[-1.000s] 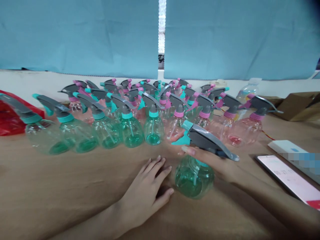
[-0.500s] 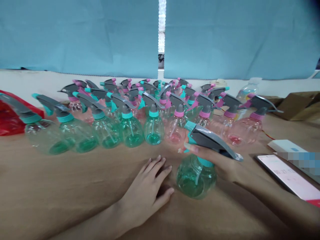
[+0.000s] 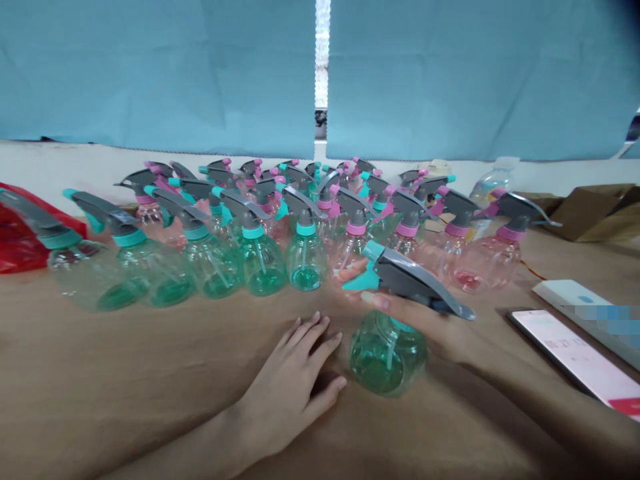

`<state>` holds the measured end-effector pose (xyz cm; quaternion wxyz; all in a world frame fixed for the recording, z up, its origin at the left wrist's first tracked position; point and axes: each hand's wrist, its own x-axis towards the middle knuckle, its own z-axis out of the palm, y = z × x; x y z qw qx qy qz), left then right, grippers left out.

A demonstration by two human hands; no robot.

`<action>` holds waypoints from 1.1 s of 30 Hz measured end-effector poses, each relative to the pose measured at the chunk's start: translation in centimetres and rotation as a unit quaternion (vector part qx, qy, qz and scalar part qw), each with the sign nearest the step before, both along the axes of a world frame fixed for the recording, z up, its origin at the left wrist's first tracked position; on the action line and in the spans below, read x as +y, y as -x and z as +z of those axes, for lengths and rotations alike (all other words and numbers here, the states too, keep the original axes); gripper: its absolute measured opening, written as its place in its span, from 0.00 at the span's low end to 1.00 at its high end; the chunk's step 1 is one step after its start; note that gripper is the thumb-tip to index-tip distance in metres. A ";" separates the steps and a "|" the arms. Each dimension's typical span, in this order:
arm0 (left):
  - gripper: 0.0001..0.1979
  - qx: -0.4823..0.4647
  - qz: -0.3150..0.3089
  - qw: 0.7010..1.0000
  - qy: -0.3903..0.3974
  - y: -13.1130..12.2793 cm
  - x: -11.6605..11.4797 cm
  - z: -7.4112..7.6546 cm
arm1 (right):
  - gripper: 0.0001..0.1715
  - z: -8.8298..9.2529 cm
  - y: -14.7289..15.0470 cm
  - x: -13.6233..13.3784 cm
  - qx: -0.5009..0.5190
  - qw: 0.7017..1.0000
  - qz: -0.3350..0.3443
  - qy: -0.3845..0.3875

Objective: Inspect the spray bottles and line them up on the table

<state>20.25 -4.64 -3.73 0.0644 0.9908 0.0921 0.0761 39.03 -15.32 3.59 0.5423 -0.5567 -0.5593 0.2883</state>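
Observation:
My right hand [image 3: 440, 331] is wrapped round the neck of a green spray bottle [image 3: 376, 360], just under its grey head. The bottle stands upright on the table, a little green showing at its base. Its teal trigger sticks out to the left, and my fingertips reach past it, partly hidden behind it. Flat on the wood lies my left hand [image 3: 286, 390], palm down with fingers loosely apart, left of the bottle and holding nothing.
Rows of green spray bottles [image 3: 263, 267] and pink spray bottles [image 3: 500, 257] stand behind my hands. At right lie a phone [image 3: 565, 353] and a white box [image 3: 575, 300], with a cardboard box [image 3: 590, 217] beyond. A red bag [image 3: 30, 230] sits far left.
The held bottle's trigger has swung outward to the left, and my right fingers have straightened and moved left with it. My left hand stays put.

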 end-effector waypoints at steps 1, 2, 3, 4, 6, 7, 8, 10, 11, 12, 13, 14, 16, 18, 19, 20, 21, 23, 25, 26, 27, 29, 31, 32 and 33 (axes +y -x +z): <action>0.25 -0.002 0.000 1.000 0.000 0.0 0.0 0.0 | 0.15 0.0 0.0 0.0 0.007 1.000 0.003 -0.002; 0.25 -0.005 -0.001 1.000 0.000 0.1 0.0 -0.1 | 0.15 0.0 0.0 0.0 0.012 1.000 0.004 -0.006; 0.25 -0.008 -0.001 1.000 0.000 0.1 0.0 -0.1 | 0.15 0.0 0.0 0.0 0.014 1.000 0.006 -0.010; 0.25 -0.010 -0.002 1.000 -0.001 0.1 0.0 -0.1 | 0.15 0.0 -0.1 0.1 0.015 1.000 0.007 -0.015; 0.25 -0.012 -0.001 1.000 -0.001 0.1 0.0 -0.2 | 0.15 -0.1 -0.1 0.2 0.016 1.000 0.013 -0.020; 0.25 -0.011 -0.001 1.000 -0.001 0.1 0.0 -0.2 | 0.15 -0.1 -0.1 0.2 0.019 0.999 0.017 -0.021; 0.25 -0.009 -0.001 1.000 -0.001 0.1 0.0 -0.1 | 0.16 -0.2 -0.1 0.3 0.023 0.999 0.020 -0.022; 0.25 -0.007 0.000 1.000 -0.002 0.0 0.0 -0.1 | 0.18 -0.4 -0.1 0.4 0.039 0.999 0.029 -0.020; 0.25 -0.006 0.000 1.000 -0.003 0.0 0.0 -0.1 | 0.19 -0.4 -0.1 0.4 0.048 0.998 0.032 -0.018; 0.25 -0.006 0.000 1.000 -0.003 0.0 0.0 -0.1 | 0.20 -0.4 -0.1 0.4 0.055 0.998 0.033 -0.016; 0.25 -0.005 0.000 1.000 -0.003 -0.1 0.0 -0.1 | 0.21 -0.4 -0.1 0.4 0.057 0.998 0.033 -0.012; 0.25 -0.004 0.001 1.000 -0.003 -0.1 0.0 0.0 | 0.21 -0.4 -0.1 0.4 0.055 0.998 0.030 -0.010; 0.25 -0.002 0.002 1.000 -0.003 -0.1 0.0 0.0 | 0.21 -0.2 -0.1 0.3 0.042 0.999 0.020 -0.008; 0.25 -0.004 0.002 1.000 -0.003 -0.1 0.0 0.0 | 0.20 0.0 0.0 0.3 0.028 1.000 0.010 -0.004; 0.25 -0.005 0.002 1.000 -0.003 -0.1 0.0 0.0 | 0.20 0.1 0.0 0.2 0.025 1.000 0.007 -0.003; 0.24 -0.006 0.002 1.000 -0.003 -0.1 0.0 0.0 | 0.19 0.1 0.0 0.2 0.023 1.000 0.007 -0.001; 0.24 -0.006 0.002 1.000 -0.002 -0.1 0.0 0.0 | 0.19 0.2 0.0 0.1 0.023 1.000 0.008 0.000; 0.24 -0.004 0.001 1.000 0.001 -0.1 0.0 0.0 | 0.19 0.1 0.0 0.0 0.026 1.000 0.009 0.005; 0.24 0.000 0.000 1.000 0.004 -0.1 0.0 0.1 | 0.19 -0.1 -0.1 0.0 0.025 1.000 0.011 0.008; 0.25 0.001 -0.001 1.000 0.005 -0.1 0.0 0.1 | 0.19 -0.2 -0.2 0.0 0.026 1.000 0.011 0.006; 0.25 0.001 -0.001 1.000 0.005 -0.1 0.0 0.1 | 0.20 -0.3 -0.2 0.0 0.027 1.000 0.012 0.007; 0.25 -0.002 -0.002 1.000 0.005 0.0 0.0 0.1 | 0.21 -0.4 -0.3 0.0 0.035 0.999 0.021 0.003; 0.25 -0.008 -0.002 1.000 0.005 0.0 0.0 0.1 | 0.20 -0.3 -0.2 0.0 0.045 0.999 0.029 -0.001; 0.25 -0.008 -0.002 1.000 0.006 0.0 0.0 0.1 | 0.20 -0.2 -0.2 0.0 0.048 0.998 0.031 -0.003; 0.24 -0.008 -0.002 1.000 0.006 0.1 0.0 0.0 | 0.20 -0.1 -0.1 0.0 0.048 0.998 0.032 -0.004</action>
